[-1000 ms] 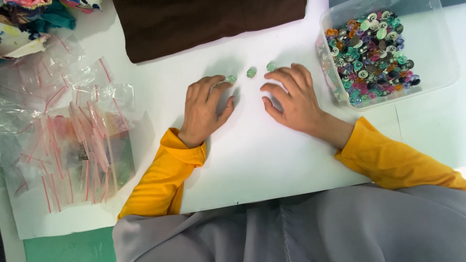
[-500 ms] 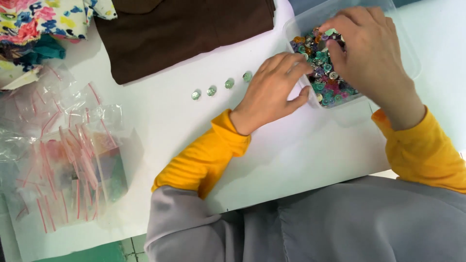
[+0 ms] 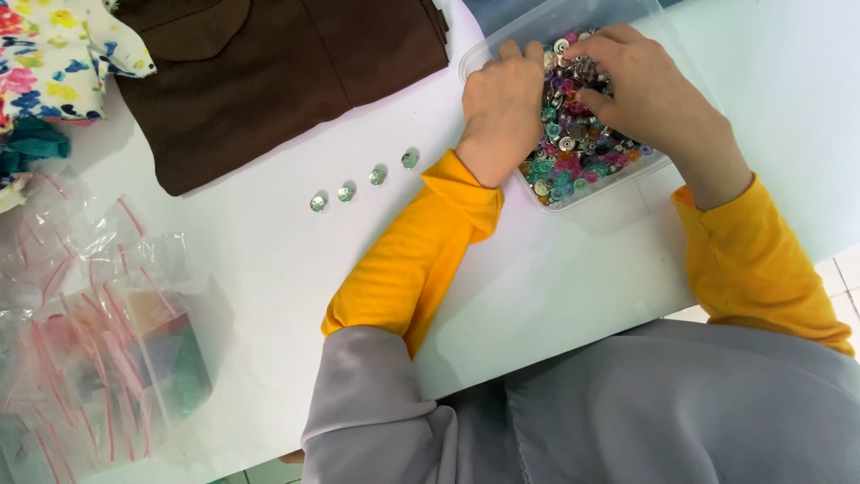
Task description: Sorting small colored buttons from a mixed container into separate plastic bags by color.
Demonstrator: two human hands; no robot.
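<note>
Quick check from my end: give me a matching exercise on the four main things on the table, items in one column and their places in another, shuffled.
Items:
1. clear tub of buttons
2. row of pale green buttons
3. brown cloth
4. zip bags

Places:
A. left edge of the table
B. bare table, between the cloth and the left sleeve
C. under both hands
D. top, left of the tub

Pairs: 1-C, 2-B, 3-D, 4-A

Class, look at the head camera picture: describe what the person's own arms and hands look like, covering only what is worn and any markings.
Both hands, the left hand and the right hand, are bare: no gloves, rings or watch show. Each arm wears a long, bright yellow-orange sleeve reaching to the wrist, plain and softly creased. Over the upper arms and chest lies a loose grey garment, also plain, without visible markings.
</note>
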